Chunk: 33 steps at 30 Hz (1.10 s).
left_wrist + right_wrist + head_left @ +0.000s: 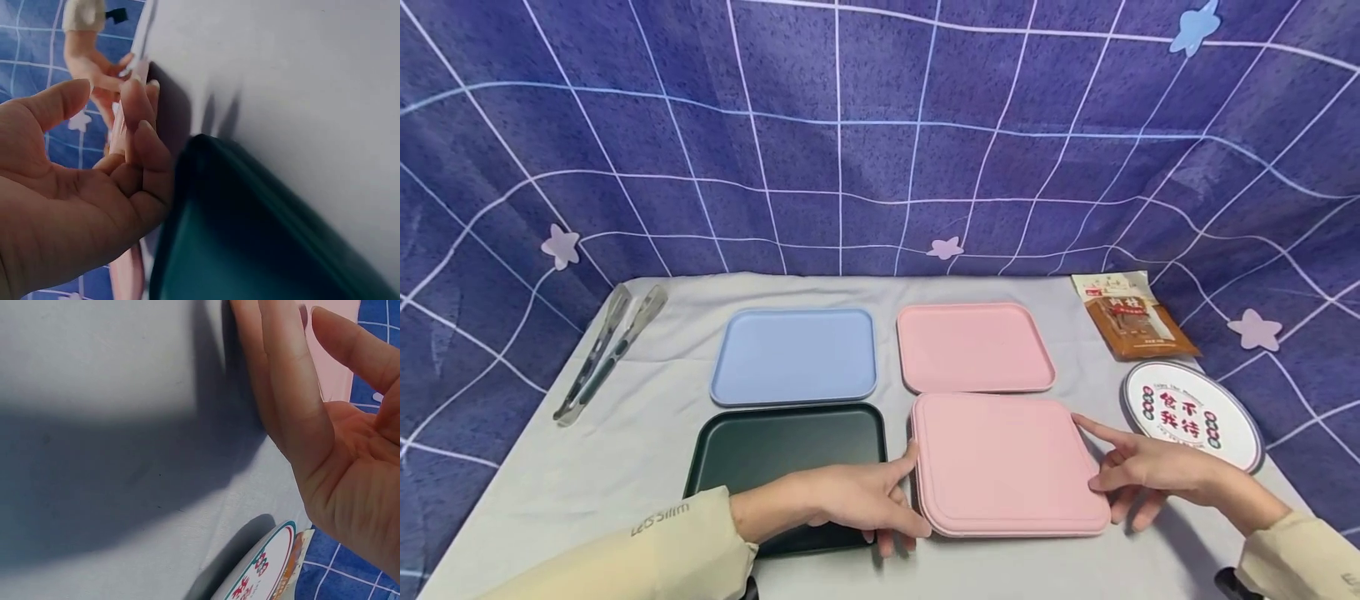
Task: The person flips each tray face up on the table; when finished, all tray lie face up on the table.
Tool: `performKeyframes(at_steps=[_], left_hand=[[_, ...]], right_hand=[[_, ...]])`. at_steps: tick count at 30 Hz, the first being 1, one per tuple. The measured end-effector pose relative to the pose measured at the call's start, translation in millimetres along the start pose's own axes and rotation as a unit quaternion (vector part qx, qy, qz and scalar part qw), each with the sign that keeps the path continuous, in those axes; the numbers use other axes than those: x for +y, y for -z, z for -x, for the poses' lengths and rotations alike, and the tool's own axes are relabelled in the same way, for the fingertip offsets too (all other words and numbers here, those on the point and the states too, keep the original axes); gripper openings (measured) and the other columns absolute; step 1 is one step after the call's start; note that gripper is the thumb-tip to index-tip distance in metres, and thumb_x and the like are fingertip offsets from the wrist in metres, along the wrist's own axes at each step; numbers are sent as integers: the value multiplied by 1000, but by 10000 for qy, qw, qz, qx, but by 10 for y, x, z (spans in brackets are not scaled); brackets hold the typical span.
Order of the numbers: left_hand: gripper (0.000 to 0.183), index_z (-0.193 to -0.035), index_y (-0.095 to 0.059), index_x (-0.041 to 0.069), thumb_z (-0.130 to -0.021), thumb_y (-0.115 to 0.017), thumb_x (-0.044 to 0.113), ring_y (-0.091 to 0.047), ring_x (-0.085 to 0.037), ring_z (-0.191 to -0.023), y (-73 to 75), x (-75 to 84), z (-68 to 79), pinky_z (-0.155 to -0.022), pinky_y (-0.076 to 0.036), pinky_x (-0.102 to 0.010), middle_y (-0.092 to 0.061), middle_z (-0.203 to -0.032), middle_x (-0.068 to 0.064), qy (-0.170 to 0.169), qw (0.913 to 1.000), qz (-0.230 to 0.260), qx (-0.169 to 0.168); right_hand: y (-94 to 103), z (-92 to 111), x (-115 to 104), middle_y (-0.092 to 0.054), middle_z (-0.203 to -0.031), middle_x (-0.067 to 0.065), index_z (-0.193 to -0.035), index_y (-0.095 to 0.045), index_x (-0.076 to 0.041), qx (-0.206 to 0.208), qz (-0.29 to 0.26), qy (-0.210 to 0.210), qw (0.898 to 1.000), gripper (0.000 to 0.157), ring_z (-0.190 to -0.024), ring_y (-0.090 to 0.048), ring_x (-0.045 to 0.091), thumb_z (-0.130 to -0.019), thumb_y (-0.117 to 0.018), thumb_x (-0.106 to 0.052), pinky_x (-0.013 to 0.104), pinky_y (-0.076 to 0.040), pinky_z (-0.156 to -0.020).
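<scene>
A pink tray point(1011, 467), its flat raised panel facing up like an underside, lies between both hands at the front. My left hand point(868, 500) grips its left edge near the front corner, reaching over the dark green tray point(790, 442). In the left wrist view that left hand point(81, 181) has its fingers curled at the tray's rim, with the thumb apart. My right hand point(1150, 471) holds the right edge, index finger stretched along it and thumb against the side. Longer fingers of the right hand point(312, 419) look fairly straight in the right wrist view.
Behind stand a blue tray point(793, 354) and another pink tray point(973, 346), its front edge close to the held one. Tongs point(613, 354) lie far left. A round white lettered plate point(1195, 415) and a brown food packet point(1135, 321) are at right. A blue gridded curtain point(880, 150) hangs behind.
</scene>
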State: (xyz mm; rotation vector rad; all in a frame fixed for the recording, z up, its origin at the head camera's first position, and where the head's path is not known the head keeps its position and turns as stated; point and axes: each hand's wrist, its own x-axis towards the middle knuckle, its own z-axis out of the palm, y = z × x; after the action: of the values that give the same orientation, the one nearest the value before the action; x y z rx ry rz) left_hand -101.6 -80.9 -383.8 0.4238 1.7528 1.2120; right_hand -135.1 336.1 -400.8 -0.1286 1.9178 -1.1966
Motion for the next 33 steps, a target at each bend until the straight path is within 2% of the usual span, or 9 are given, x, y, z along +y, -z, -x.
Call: performKeyframes(at_steps=[3,7,9,11,14,19,26,29,33], left_hand=[[110,-158,19,6,-94,-69,24,-64,-11,-62,-21,87,30,-62,-43,-25,-73,-89,-3,-145,9999,-1,53],[108,-157,17,0,-94,-68,25,-62,-12,-60,-58,182,31,-60,-42,-24,-74,-88,-5,-337,9990,-118,266],[101,-158,4,-5,-93,-69,25,-61,-12,-57,-76,204,11,-56,-39,-23,-73,-82,-5,-406,9971,-332,551],[86,-153,-19,-9,-92,-68,24,-58,-12,-55,-87,213,-12,-53,-39,-22,-71,-76,-5,-499,9934,-555,866],[76,-151,-32,-7,-91,-67,24,-55,-12,-53,-82,193,-29,-52,-40,-23,-66,-71,-1,-493,9878,-719,1289],[83,-160,-21,6,-92,-66,24,-57,-12,-56,-77,128,-22,-56,-43,-23,-66,-77,-2,-423,9862,-529,1509],[83,-159,-22,8,-92,-68,23,-63,-15,-62,-122,138,-22,-64,-46,-24,-65,-83,-8,-777,9802,-453,1762],[84,-158,-21,4,-91,-67,25,-65,-16,-62,-140,173,-30,-64,-47,-23,-66,-78,-3,-900,9753,-779,1861],[89,-158,-17,-2,-91,-65,30,-62,-12,-57,-178,259,-45,-57,-45,-22,-62,-67,6,-913,9641,-1504,1988]], right_hand=[[-4,3,8,-61,-94,18,-160,14,-15,15,-15,32,10000,101,-74,-71,22,-96,-64,-18,40,-59,-57],[-15,-9,25,-61,-94,17,-160,15,-14,5,-26,51,10000,101,-76,-71,22,-97,-63,-17,40,-59,-58],[-15,-18,15,-62,-94,17,-160,15,-14,15,-8,67,10000,100,-75,-71,21,-97,-63,-17,40,-59,-58],[-13,-27,6,-62,-93,16,-160,16,-14,16,-11,95,10000,100,-75,-71,21,-97,-63,-16,40,-59,-58],[-8,-25,-2,-61,-94,16,-159,16,-14,4,-51,112,9999,100,-75,-70,21,-97,-62,-16,39,-60,-58],[-6,5,26,-61,-96,17,-159,18,-15,-61,-132,108,9998,101,-76,-71,21,-97,-62,-15,41,-60,-60],[-15,4,44,-62,-97,17,-159,18,-15,-157,-208,125,9996,100,-79,-72,23,-97,-61,-16,41,-60,-61],[-16,3,39,-62,-98,17,-159,18,-14,-157,-215,110,9996,100,-79,-71,23,-97,-60,-15,41,-60,-61],[-10,11,20,-62,-97,15,-159,18,-13,-119,-171,110,9997,99,-79,-71,22,-98,-60,-14,40,-60,-60]])
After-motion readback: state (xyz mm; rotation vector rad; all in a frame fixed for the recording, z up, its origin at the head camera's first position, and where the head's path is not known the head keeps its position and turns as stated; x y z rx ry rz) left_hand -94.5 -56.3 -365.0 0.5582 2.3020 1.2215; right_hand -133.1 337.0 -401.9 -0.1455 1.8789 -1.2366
